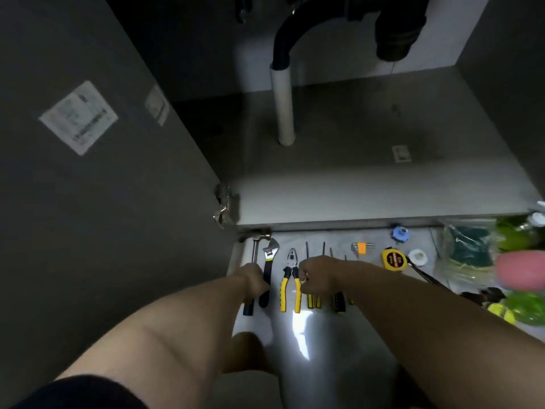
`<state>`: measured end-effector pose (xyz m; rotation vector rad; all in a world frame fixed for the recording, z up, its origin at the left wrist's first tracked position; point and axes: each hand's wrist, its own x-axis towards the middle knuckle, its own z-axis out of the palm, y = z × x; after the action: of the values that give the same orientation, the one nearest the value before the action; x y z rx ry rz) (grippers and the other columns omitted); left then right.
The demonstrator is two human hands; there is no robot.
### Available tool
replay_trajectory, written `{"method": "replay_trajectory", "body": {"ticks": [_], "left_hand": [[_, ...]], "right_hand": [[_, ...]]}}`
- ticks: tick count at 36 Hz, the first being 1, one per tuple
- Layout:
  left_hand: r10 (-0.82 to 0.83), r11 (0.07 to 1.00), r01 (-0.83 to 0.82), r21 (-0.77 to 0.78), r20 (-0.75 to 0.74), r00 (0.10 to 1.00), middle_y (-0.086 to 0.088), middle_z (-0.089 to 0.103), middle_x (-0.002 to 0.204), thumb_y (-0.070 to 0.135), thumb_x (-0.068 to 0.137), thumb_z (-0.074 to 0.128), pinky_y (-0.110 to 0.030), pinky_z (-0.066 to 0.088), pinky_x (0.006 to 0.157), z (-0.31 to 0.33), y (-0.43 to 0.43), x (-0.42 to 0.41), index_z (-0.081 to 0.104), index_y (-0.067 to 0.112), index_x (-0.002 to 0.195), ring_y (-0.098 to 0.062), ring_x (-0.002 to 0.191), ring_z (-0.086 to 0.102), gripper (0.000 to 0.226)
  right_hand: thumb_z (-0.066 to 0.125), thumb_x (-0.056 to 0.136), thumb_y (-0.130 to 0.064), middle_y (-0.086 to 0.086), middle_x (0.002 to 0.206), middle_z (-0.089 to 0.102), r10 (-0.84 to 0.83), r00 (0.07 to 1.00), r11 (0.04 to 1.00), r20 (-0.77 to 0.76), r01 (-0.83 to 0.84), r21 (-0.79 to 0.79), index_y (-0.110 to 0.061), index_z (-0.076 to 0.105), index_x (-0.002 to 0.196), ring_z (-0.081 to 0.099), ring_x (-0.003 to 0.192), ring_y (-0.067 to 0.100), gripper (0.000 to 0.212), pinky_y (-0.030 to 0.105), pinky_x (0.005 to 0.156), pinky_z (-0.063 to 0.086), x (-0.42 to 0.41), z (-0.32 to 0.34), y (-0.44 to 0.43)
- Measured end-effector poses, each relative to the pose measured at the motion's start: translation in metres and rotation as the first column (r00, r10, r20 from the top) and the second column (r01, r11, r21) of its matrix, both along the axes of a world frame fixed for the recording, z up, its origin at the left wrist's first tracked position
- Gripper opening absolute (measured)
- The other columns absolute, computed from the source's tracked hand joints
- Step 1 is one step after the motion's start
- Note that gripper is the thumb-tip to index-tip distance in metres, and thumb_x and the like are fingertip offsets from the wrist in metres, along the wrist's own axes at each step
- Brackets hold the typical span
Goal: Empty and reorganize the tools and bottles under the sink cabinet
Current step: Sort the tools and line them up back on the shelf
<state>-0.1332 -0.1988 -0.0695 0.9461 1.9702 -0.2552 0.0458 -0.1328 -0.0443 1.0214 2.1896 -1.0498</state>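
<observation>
Tools lie in a row on the floor in front of the open sink cabinet [354, 184]. From the left: a hammer [255, 246], an adjustable wrench [269, 255], yellow-handled pliers [290, 276], several screwdrivers [339, 301], a hex key set [362, 247] and a yellow tape measure [393, 259]. My left hand [254, 281] is closed around the hammer's handle. My right hand [317, 277] is closed over the screwdriver handles beside the pliers; whether it grips one is hidden.
The cabinet door [103, 172] stands open on the left. A white drain pipe [283, 107] rises from the cabinet floor under a black hose [290, 33]. At the right lie bagged sponges [469, 255], green bottles [528, 308], a pink object [522, 273] and tape rolls [418, 256].
</observation>
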Motion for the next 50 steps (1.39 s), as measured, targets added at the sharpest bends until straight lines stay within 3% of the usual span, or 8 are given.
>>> {"method": "replay_trajectory", "body": {"ticks": [10, 21, 26, 29, 34, 37, 43, 50], "left_hand": [[0.176, 0.979, -0.156, 0.130, -0.168, 0.970, -0.017, 0.050, 0.137, 0.012, 0.093, 0.053, -0.040, 0.047, 0.100, -0.088, 0.005, -0.011, 0.035, 0.019, 0.145, -0.037, 0.124, 0.052, 0.056], [0.520, 0.844, -0.509, 0.171, -0.024, 0.854, -0.012, 0.067, 0.112, 0.010, 0.091, 0.064, -0.040, 0.058, 0.088, -0.111, 0.001, -0.024, 0.064, 0.007, 0.117, -0.033, 0.106, 0.065, 0.027], [0.808, 0.502, -0.860, -0.093, 0.405, 0.428, -0.012, 0.064, 0.085, 0.003, 0.100, 0.058, -0.030, 0.055, 0.056, -0.087, 0.003, -0.017, 0.065, 0.003, 0.111, -0.025, 0.069, 0.059, 0.013], [0.810, 0.475, -0.849, -0.232, 0.493, 0.318, -0.007, 0.064, 0.095, 0.015, 0.098, 0.064, -0.026, 0.044, 0.064, -0.079, -0.003, -0.013, 0.068, 0.011, 0.116, -0.016, 0.072, 0.055, 0.018], [0.736, 0.625, -0.714, -0.317, 0.544, 0.403, 0.009, 0.067, 0.067, 0.020, 0.096, 0.067, -0.017, 0.040, 0.067, -0.078, -0.023, 0.003, 0.070, 0.022, 0.089, -0.001, 0.064, 0.049, 0.008], [0.630, 0.734, -0.641, -0.224, 0.578, 0.519, 0.002, 0.069, 0.075, 0.012, 0.087, 0.077, -0.021, 0.038, 0.066, -0.081, -0.031, 0.015, 0.073, 0.018, 0.093, -0.004, 0.058, 0.054, 0.009], [0.609, 0.751, -0.627, -0.207, 0.585, 0.536, -0.004, 0.068, 0.083, 0.001, 0.089, 0.063, -0.026, 0.034, 0.063, -0.078, -0.024, 0.014, 0.081, 0.016, 0.098, -0.014, 0.073, 0.053, 0.025], [0.544, 0.791, -0.554, 0.259, 0.114, 0.831, -0.012, 0.066, 0.111, 0.006, 0.091, 0.061, -0.040, 0.055, 0.094, -0.119, -0.013, -0.016, 0.060, 0.013, 0.103, -0.029, 0.103, 0.063, 0.014]], "right_hand": [[0.060, 0.091, -0.026, 0.006, 0.107, 0.068, -0.243, 0.960, 0.970, -0.143, 0.242, -0.023, -0.007, 0.070, 0.103, 0.063, 0.103, 0.023, 0.024, 0.031, 0.088, 0.050, -0.021, -0.090, 0.009], [0.052, 0.096, -0.025, 0.009, 0.101, 0.066, -0.329, 0.944, 0.935, -0.024, 0.323, -0.145, -0.011, 0.067, 0.100, 0.062, 0.095, 0.028, 0.021, 0.031, 0.083, 0.050, -0.039, -0.117, -0.003], [0.046, 0.101, -0.034, 0.006, 0.063, 0.050, -0.468, 0.883, 0.862, -0.020, 0.452, -0.229, -0.010, 0.047, 0.067, 0.054, 0.062, 0.024, 0.042, 0.025, 0.054, 0.036, -0.045, -0.109, -0.008], [0.044, 0.101, -0.045, 0.006, 0.075, 0.052, -0.622, 0.782, 0.725, 0.027, 0.589, -0.358, -0.005, 0.054, 0.093, 0.060, 0.073, 0.025, 0.041, 0.025, 0.058, 0.044, -0.050, -0.103, -0.014], [0.043, 0.103, -0.046, 0.014, 0.108, 0.066, -0.773, 0.610, 0.413, 0.176, 0.694, -0.590, -0.011, 0.056, 0.119, 0.070, 0.094, 0.029, 0.040, 0.049, 0.085, 0.060, -0.048, -0.087, -0.025], [0.045, 0.104, -0.022, 0.026, 0.123, 0.063, -0.759, 0.629, 0.467, 0.168, 0.706, -0.532, -0.002, 0.056, 0.124, 0.067, 0.110, 0.040, 0.030, 0.055, 0.093, 0.056, -0.047, -0.082, -0.023], [0.054, 0.101, -0.014, 0.017, 0.100, 0.064, -0.884, 0.412, 0.169, 0.220, 0.722, -0.671, -0.012, 0.059, 0.100, 0.069, 0.092, 0.033, 0.005, 0.042, 0.076, 0.055, -0.017, -0.099, -0.025], [0.049, 0.101, -0.007, 0.011, 0.069, 0.058, -0.910, 0.367, 0.162, 0.193, 0.743, -0.650, -0.011, 0.061, 0.088, 0.057, 0.063, 0.022, 0.017, 0.034, 0.062, 0.043, 0.009, -0.121, -0.023]]}}
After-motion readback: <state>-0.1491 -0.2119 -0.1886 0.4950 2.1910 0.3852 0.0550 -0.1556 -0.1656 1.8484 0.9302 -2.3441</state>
